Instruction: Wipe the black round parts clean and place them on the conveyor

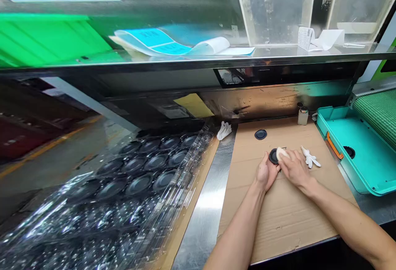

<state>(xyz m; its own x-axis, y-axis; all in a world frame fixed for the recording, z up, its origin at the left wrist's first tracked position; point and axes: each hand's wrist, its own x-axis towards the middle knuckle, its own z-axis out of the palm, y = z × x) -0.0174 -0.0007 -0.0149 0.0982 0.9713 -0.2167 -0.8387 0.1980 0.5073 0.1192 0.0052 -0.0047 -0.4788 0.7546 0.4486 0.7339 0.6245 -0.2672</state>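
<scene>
Over the cardboard sheet (247, 204), my left hand (266, 173) is closed on a small round black disc (272, 156). My right hand (295, 167) pinches a pale cloth or pad (281, 152) and presses it against the disc's right side. Behind my hands, a second black disc (260, 134) lies flat on the cardboard. A white glove or crumpled cloth (310, 157) rests just right of my right hand. What my right fingertips cover on the disc is hidden.
Several black discs sit in clear plastic trays (182, 204) on the left. A teal bin (371, 154) with one black part (349, 152) inside stands right, beside a green mesh belt (379, 107). A small bottle (303, 116) stands at the back. A metal shelf (272, 55) spans above.
</scene>
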